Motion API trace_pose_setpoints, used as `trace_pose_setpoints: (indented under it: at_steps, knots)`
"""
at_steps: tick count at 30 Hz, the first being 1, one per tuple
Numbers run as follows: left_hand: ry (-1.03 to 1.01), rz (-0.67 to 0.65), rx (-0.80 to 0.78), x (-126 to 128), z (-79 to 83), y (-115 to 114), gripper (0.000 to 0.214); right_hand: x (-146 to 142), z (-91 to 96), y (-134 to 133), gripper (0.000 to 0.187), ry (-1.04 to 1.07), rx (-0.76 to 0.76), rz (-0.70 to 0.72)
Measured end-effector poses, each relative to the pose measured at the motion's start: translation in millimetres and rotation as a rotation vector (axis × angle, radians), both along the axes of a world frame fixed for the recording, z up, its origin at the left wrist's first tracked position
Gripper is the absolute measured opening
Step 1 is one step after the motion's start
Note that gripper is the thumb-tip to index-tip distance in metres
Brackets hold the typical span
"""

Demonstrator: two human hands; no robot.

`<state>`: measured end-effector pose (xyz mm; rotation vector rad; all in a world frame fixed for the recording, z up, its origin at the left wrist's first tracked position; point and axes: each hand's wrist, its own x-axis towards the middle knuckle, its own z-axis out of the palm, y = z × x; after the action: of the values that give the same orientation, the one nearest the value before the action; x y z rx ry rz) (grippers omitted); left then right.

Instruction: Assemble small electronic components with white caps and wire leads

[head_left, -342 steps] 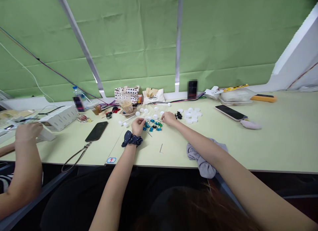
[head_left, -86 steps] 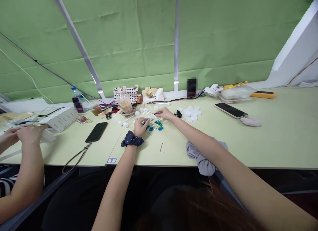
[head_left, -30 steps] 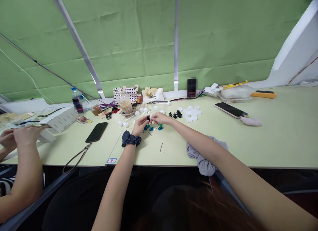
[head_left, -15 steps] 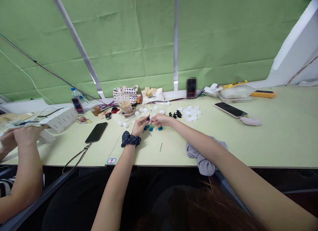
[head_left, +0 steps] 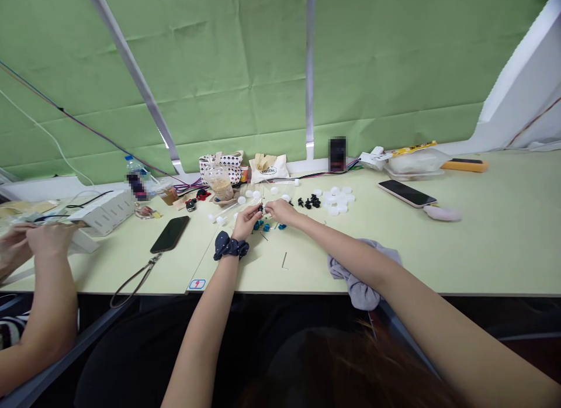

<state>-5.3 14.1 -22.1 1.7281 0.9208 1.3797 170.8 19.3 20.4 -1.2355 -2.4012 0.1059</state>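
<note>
Both hands, left hand (head_left: 245,220) and right hand (head_left: 280,210), pinch one small black piece (head_left: 262,208) over the middle of the worktop (head_left: 482,244).

The fingers of both hands are pressed together on the piece, fingertip to fingertip, just above the blue pieces (head_left: 263,225) and well back from the near edge. Bare room lies toward the right edge. The near edge carries only a hex key (head_left: 284,260) and a grey cloth (head_left: 359,276). White caps (head_left: 337,200) lie just right of the hands, a black phone (head_left: 170,233) to the left, and a co-worker's hands (head_left: 41,239) at the left edge.
</note>
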Motion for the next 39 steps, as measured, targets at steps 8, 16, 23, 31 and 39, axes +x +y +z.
trace_pose_setpoints:
  at_steps: [8,16,23,31,39]
  knots:
    - [0.011,-0.024,0.035,1.4,0.0,-1.0,0.044,4.4,0.1,5.2,0.018,0.114,0.027,-0.096]
    - [0.012,-0.082,0.028,1.3,-3.9,-0.8,0.045,5.0,0.7,6.4,0.010,0.158,-0.093,-0.124]
    - [0.000,-0.066,0.009,2.8,-0.6,-3.5,0.046,4.4,-2.2,6.3,0.009,0.254,-0.056,-0.049]
    - [-0.038,0.035,-0.005,-0.2,-3.6,2.2,0.048,3.2,-2.3,9.0,0.015,0.257,-0.074,0.076]
    - [0.017,-0.017,0.016,0.7,-3.5,-0.6,0.047,4.7,0.4,6.4,0.007,0.125,0.001,-0.106]
